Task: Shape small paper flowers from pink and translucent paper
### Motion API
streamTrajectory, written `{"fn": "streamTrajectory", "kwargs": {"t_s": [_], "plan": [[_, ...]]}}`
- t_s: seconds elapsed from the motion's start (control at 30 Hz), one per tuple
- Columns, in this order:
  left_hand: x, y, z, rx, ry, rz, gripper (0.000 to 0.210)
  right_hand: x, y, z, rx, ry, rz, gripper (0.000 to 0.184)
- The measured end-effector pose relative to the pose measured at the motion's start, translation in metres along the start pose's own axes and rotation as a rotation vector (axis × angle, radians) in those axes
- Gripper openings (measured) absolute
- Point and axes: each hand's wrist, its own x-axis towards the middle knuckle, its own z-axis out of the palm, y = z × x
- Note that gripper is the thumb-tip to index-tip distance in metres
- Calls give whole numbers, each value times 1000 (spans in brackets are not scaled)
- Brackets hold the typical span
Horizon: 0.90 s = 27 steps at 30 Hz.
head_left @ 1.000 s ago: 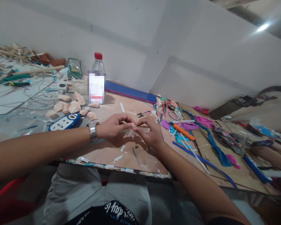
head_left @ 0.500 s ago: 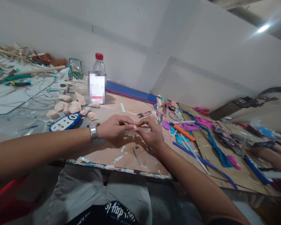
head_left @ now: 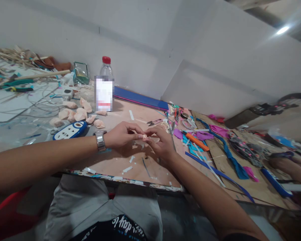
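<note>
Over the middle of the table, my left hand (head_left: 124, 134) and my right hand (head_left: 162, 143) meet at the fingertips. Pinched between both thumbs and forefingers is a small pale peach piece (head_left: 144, 136), mostly covered by the fingers; its kind is too small to make out. A metal-band watch (head_left: 100, 141) is on my left wrist. To the left of my left hand lie several crumpled peach-coloured pieces (head_left: 80, 114), like folded petals, beside a blue and white power strip (head_left: 70, 130). Small scissors (head_left: 155, 122) lie just behind my hands.
A red-capped bottle (head_left: 106, 68) stands near the wall. On the right lie an orange utility knife (head_left: 197, 142), coloured strips and a blue ribbon (head_left: 223, 149). Green-handled pliers (head_left: 18, 83) are at the far left. Another person's arm (head_left: 286, 164) reaches in at the right edge.
My fingers have shifted very slightly around the small peach piece, and a little more of it shows. The things on the table have not moved.
</note>
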Motion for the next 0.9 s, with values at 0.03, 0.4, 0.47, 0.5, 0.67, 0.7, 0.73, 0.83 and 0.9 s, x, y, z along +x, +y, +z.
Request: {"fn": "streamTrajectory", "kwargs": {"t_s": [0.03, 0.4, 0.47, 0.5, 0.67, 0.7, 0.73, 0.83, 0.9], "plan": [[0, -1, 0, -9, 1, -4, 24, 0, 0, 0, -1, 1, 0, 37], [-1, -3, 4, 19, 116, -7, 28, 0, 0, 1, -13, 20, -6, 33], [-1, -1, 2, 91, 118, 53, 25, 0, -1, 0, -6, 30, -31, 31], [-1, -1, 1, 117, 111, 77, 24, 1, -1, 0, -2, 33, -43, 30], [-2, 1, -1, 132, 54, 122, 27, 2, -3, -1, 0, 21, -49, 33], [-2, 1, 0, 126, 47, 124, 28, 2, -4, -1, 0, 18, -49, 34], [-2, 1, 0, 119, 39, 121, 28, 1, -4, -1, 1, 17, -50, 35], [-2, 1, 2, 96, 4, 92, 29, 1, -4, 0, -1, 18, -67, 39], [-3, 1, 3, 92, -11, 82, 29, 1, -3, 1, -2, 20, -86, 42]]}}
